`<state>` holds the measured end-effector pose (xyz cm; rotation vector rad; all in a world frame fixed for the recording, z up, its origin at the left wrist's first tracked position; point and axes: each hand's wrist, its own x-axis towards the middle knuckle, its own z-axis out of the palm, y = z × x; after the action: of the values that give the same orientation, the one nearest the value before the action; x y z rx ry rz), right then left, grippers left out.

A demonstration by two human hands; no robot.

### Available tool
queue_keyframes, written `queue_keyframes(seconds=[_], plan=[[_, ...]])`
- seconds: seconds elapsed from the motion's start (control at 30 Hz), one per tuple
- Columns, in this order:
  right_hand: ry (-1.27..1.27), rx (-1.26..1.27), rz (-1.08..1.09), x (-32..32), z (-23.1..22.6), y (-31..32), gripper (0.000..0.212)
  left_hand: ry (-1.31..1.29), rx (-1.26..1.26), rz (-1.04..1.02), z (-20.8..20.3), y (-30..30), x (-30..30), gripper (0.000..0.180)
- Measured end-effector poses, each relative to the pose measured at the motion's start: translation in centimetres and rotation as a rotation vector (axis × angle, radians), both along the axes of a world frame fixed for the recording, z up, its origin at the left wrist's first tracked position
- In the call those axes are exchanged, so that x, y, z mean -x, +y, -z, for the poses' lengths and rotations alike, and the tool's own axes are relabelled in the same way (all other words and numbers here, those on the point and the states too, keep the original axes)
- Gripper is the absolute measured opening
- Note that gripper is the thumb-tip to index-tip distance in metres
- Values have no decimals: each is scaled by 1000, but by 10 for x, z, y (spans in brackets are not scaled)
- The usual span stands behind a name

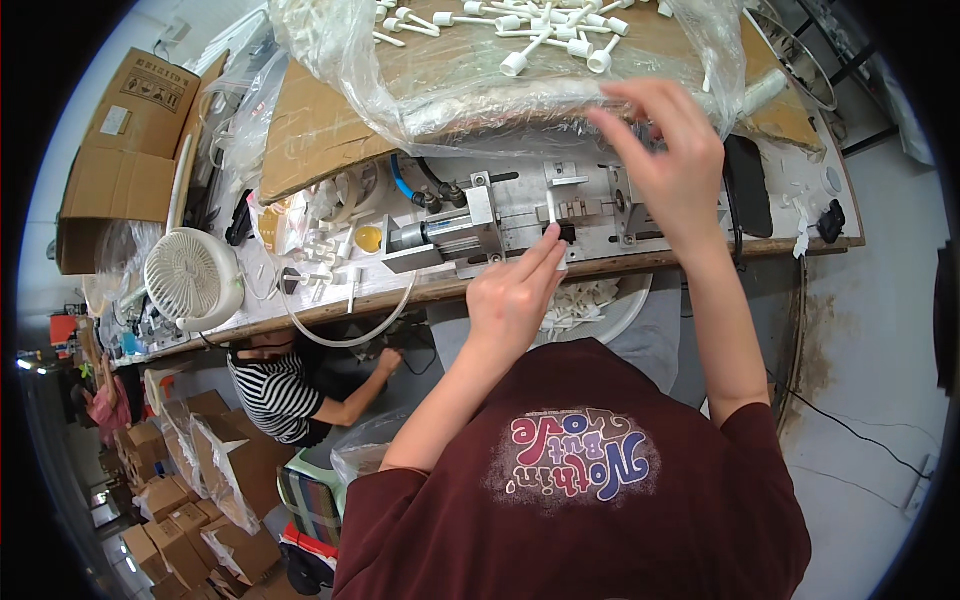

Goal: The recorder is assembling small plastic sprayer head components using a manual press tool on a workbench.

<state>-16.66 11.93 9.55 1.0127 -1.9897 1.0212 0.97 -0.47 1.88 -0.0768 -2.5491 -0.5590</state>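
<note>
Head view, from your left: a brown cardboard box [125,140] with creased sides sits beyond a round white fan [193,278] with fine radial ribs. A bare-metal fixture [485,215] of smooth cylinders and squared blocks is set along the bench. Your left forearm slants up to it, and your left hand [508,300] reaches forward with two fingers straight and close together, tips at the near end of a slim white rod [551,207] in the fixture; your thumb is hidden, so I cannot tell whether you grip it. Below, a round translucent basin [630,310] by your lap holds small white pieces [580,305]. Beyond the fixture, cup-ended white parts [565,45] lie jumbled on wrinkled clear plastic [440,108] over brown cardboard. Your right arm rises steeply, your right hand [675,145] lifted with fingers loosely bent, released, thumb and forefinger apart. Just beside it lies a flat black slab [750,185] with rounded corners.
</note>
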Motion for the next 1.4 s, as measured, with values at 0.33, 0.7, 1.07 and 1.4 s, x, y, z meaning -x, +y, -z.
queue_keyframes(seconds=[0.33,0.7,1.07,1.4], plan=[[-417,-290,41,85,8,-24,33,-40,42,12,4,4,15,29],[-540,85,-305,-20,9,6,24,-52,-2,10,5,0,15,29],[-62,-413,-268,-94,69,40,27,-315,-146,280,-39,-15,-18,32],[-40,-649,-120,-85,77,21,21,529,-962,419,-125,-29,-12,7]])
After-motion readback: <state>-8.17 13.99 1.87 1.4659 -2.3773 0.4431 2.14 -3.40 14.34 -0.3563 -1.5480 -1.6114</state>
